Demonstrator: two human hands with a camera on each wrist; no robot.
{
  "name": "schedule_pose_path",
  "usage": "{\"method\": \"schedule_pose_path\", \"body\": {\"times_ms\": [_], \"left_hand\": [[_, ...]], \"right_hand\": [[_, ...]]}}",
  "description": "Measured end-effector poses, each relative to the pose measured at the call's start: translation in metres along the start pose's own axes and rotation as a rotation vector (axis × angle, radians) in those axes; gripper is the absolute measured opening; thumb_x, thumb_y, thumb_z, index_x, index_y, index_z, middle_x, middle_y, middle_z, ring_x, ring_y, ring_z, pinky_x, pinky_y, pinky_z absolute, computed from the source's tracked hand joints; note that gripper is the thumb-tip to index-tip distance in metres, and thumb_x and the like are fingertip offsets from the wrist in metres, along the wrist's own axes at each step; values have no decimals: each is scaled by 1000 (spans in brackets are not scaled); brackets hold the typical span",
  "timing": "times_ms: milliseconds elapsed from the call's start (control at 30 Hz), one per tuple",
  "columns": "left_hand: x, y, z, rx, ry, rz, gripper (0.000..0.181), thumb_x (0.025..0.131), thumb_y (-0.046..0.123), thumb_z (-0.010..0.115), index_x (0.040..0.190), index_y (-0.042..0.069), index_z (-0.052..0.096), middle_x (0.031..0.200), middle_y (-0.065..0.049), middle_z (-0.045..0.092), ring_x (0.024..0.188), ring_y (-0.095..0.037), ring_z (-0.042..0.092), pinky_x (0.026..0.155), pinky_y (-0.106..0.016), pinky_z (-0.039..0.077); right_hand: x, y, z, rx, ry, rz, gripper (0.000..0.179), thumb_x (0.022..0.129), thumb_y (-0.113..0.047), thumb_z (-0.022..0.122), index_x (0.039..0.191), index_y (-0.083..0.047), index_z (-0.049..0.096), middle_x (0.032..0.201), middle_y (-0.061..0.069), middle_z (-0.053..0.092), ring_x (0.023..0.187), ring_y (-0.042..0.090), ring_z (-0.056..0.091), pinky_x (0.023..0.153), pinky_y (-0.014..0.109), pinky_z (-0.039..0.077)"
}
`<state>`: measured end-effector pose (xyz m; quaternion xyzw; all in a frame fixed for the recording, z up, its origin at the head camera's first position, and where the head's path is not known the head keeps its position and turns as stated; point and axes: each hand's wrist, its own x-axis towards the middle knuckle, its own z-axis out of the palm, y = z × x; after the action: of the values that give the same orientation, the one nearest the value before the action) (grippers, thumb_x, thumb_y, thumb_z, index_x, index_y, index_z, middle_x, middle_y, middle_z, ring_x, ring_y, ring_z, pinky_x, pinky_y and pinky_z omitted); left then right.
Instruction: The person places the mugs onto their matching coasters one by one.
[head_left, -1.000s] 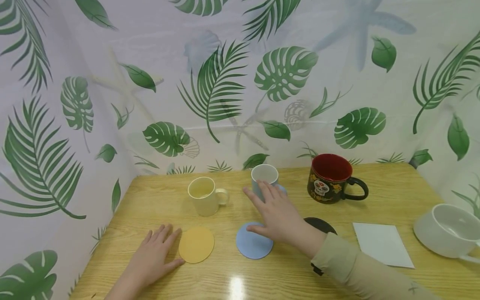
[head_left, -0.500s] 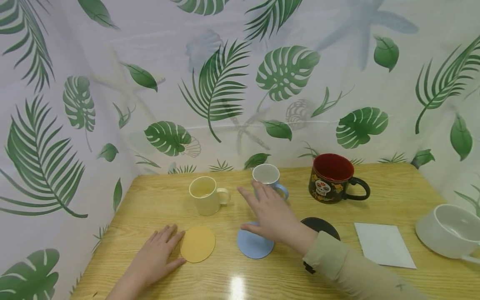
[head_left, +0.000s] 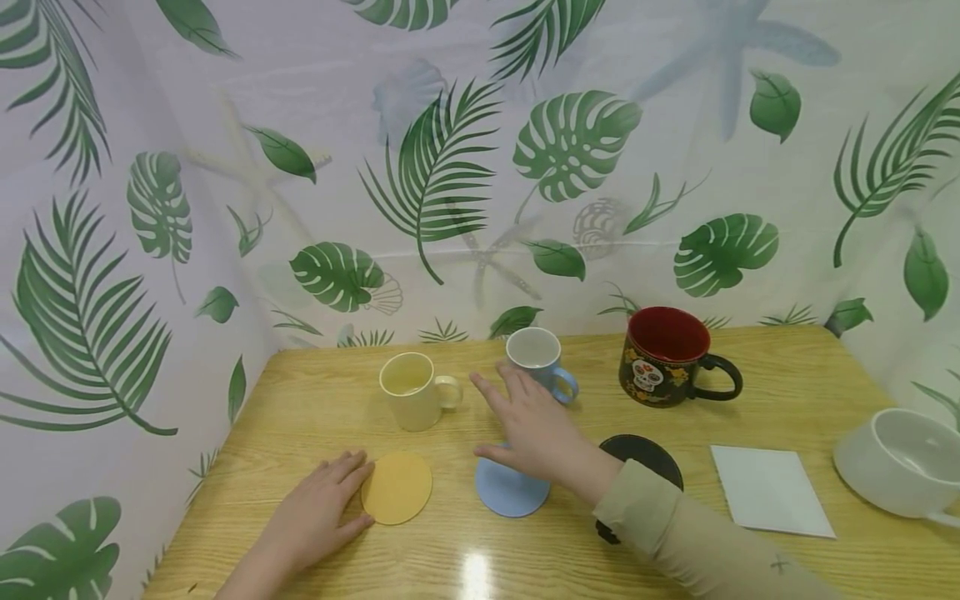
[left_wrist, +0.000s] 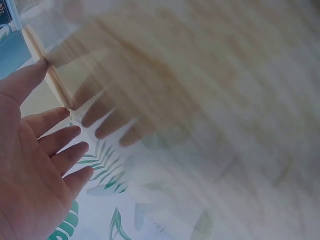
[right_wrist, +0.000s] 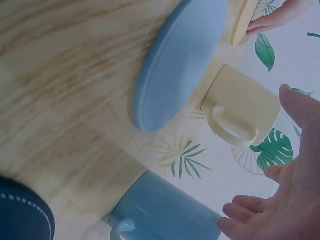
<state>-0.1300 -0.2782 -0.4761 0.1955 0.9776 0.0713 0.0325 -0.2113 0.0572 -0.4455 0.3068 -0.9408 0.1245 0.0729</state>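
My left hand [head_left: 318, 512] rests on the wooden table with fingers spread. Its fingertips and thumb touch the left edge of a round yellow coaster [head_left: 397, 490], seen edge-on as a thin coaster [left_wrist: 59, 82] in the left wrist view. The right hand [head_left: 534, 429] reaches over a round blue coaster [head_left: 513, 497], fingers extended and holding nothing. Just beyond its fingertips stands a blue mug [head_left: 534, 350] with a white inside. In the right wrist view the fingers lie close to that mug [right_wrist: 162, 212]; contact is hard to tell. A cream mug [head_left: 414, 406] stands upright behind the yellow coaster.
A black skull-patterned mug [head_left: 654, 379] with a red inside stands at the back right. A black round coaster [head_left: 647, 460] lies partly under the right forearm. Farther right are a square white coaster [head_left: 772, 492] and a white mug [head_left: 885, 471]. A leaf-print cloth [head_left: 465, 167] hangs behind.
The right hand has shifted slightly left and toward me, uncovering more of the blue mug and its handle. The left hand stays by the yellow coaster, and the mugs stand in place.
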Motion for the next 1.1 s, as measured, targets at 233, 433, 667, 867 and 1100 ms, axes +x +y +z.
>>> {"method": "schedule_pose_path", "body": {"times_ms": [233,433,667,867,1100], "left_hand": [[1,1,0,-22,-17,-3,70,96,34,80,150,-3,56,161,-19,52,150,-39,50,125,-58,41],[3,3,-1,-34,-34,-15,70,96,33,80,150,-4,56,162,-20,51,151,-40,49,126,-58,39],[5,1,-2,-46,-54,-16,70,95,32,80,149,-5,55,162,-20,50,152,-40,47,126,-58,38],[6,1,-2,-52,-49,6,71,94,31,82,148,-6,56,161,-21,50,151,-42,48,125,-59,40],[7,1,-1,-67,-63,-3,71,94,30,82,148,-7,55,162,-22,49,152,-42,46,125,-60,40]], "right_hand": [[5,-2,4,9,-31,18,98,93,-57,78,167,-12,33,163,31,38,150,47,44,122,58,44],[10,-4,6,17,-49,38,97,93,-57,77,167,-12,34,162,31,39,149,47,45,120,59,47],[18,-4,14,53,-60,59,95,95,-58,75,167,-12,33,161,30,42,149,46,45,122,58,45],[26,-5,19,110,-82,90,93,96,-56,74,167,-12,33,162,30,41,150,46,43,122,59,44],[34,-7,25,173,-89,111,90,98,-54,73,167,-11,33,160,30,44,149,47,45,120,60,46]]}}
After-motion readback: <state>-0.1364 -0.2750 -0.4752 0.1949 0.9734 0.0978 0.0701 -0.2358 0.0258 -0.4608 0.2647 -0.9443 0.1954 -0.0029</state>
